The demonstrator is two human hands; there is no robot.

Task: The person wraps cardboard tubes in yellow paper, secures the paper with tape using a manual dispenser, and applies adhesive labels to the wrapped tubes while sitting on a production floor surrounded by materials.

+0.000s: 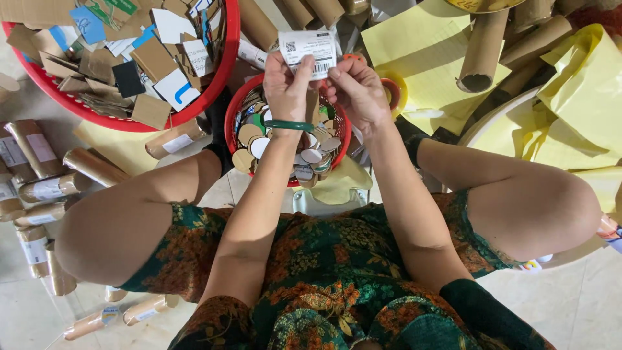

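Observation:
Both hands hold a white printed label up in front of me. My left hand, with a green bangle on the wrist, pinches its lower left edge. My right hand pinches the lower right edge. Right below the hands sits a small red basket filled with round cardboard discs. I sit with my knees spread on either side of it.
A large red basin of cardboard scraps stands at the upper left. Cardboard tubes and yellow paper sheets lie at the upper right. More labelled tubes lie on the tiled floor at the left.

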